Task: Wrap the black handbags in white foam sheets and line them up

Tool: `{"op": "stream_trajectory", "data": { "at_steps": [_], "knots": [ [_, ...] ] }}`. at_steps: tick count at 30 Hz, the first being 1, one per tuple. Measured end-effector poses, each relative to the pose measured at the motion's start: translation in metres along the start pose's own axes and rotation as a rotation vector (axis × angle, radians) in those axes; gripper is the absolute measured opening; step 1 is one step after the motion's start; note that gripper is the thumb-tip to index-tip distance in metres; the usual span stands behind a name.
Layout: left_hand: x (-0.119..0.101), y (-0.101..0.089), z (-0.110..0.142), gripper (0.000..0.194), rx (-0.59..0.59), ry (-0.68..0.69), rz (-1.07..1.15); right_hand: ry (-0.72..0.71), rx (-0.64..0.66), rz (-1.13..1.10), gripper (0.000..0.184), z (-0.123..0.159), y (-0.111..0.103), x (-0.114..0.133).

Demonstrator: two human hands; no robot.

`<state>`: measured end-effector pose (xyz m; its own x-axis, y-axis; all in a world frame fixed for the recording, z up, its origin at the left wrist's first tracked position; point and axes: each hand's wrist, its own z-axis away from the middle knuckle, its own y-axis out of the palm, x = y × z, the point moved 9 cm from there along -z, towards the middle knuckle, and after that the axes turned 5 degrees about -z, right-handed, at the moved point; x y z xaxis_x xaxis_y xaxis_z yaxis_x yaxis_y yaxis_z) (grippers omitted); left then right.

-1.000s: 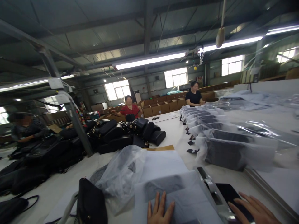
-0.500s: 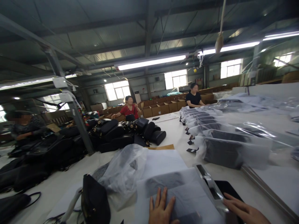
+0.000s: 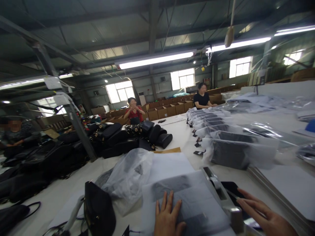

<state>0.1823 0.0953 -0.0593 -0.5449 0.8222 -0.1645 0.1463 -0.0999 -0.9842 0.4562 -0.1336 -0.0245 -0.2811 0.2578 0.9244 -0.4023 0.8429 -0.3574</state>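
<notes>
My left hand (image 3: 167,214) lies flat with its fingers spread, pressing on a translucent white bag (image 3: 193,193) that has a dark item inside. Just right of the bag stands a silver-grey dispenser (image 3: 222,193) with a slot along its top. Beyond the dispenser's near end, my right hand (image 3: 268,213) has its fingers closed on a thin pale strip of tape (image 3: 231,194); its far end is hard to make out. A dark flat object (image 3: 227,185) lies partly hidden behind the dispenser. To the left, a black handbag (image 3: 98,209) stands upright.
A crumpled clear plastic bag (image 3: 130,177) lies beyond the handbag. Black handbags (image 3: 133,137) are heaped at the left. A row of wrapped bags (image 3: 228,150) stands at the right, above a stack of white sheets (image 3: 287,186). Co-workers sit around the table; a post (image 3: 81,131) rises left.
My right hand has moved from the dispenser's near end out to its right, fingers now closed on a thin strip. My left hand stays flat on the bag. The view has shifted slightly.
</notes>
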Motion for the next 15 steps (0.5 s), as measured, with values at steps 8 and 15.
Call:
{"op": "stream_trajectory", "data": {
  "at_steps": [8, 15],
  "knots": [
    [-0.026, -0.037, 0.013, 0.05, -0.098, 0.012, -0.189, 0.245, 0.094, -0.282, 0.049, 0.063, 0.004, 0.008],
    [-0.029, -0.041, 0.015, 0.048, -0.152, 0.053, -0.242, 0.375, 0.114, -0.436, 0.047, 0.074, 0.016, -0.039]
  ]
}}
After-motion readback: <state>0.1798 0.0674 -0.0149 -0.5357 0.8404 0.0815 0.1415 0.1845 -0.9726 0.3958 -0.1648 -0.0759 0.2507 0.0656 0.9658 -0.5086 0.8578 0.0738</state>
